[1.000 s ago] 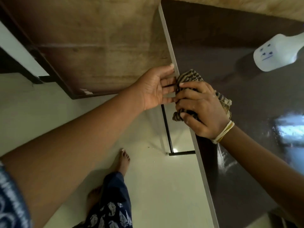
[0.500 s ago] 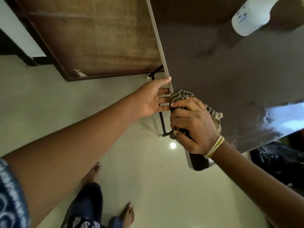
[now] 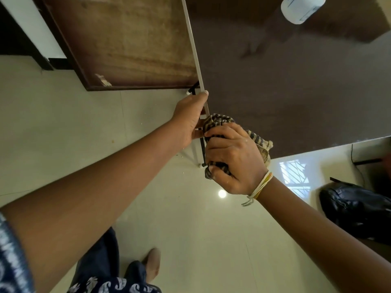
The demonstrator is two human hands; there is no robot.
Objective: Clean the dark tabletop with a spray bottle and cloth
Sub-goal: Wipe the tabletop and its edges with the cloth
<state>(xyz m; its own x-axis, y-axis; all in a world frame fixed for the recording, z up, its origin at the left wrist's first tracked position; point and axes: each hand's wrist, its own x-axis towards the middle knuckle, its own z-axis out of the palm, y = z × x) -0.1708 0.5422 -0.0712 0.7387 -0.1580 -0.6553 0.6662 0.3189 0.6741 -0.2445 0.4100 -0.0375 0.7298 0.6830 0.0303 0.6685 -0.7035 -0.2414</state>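
Right hand [image 3: 233, 159] at the near corner of the table [image 3: 296, 92], fingers [image 3: 220, 142] curled tight round the striped cloth [image 3: 218, 121], bunching it up against the pale edge strip [image 3: 193, 51]. The cloth bulges out above the knuckles and trails off the back of the hand onto the dark top. A band of pale threads [image 3: 261, 186] sits on that wrist.

Left hand [image 3: 189, 121] comes in from the floor side, just beside the cloth: its topmost finger lies against the edge strip, the others reach in under it, touching the cloth. How tightly they grip the edge, I can't tell.

The spray bottle [image 3: 302, 7], white, stands far back on the table, cut off by the top of the frame, well apart from both hands.

A black table leg [image 3: 202, 149] shows below the edge between the hands. Left of the table lies a brown wooden board [image 3: 127, 43]. Cream floor [image 3: 169, 208] beneath, with a bright spot of reflected light and a window reflection. A black bag [image 3: 355, 210] lies on the floor to the right. Bottom centre, a bare foot [image 3: 152, 263] and patterned blue trousers [image 3: 101, 261].
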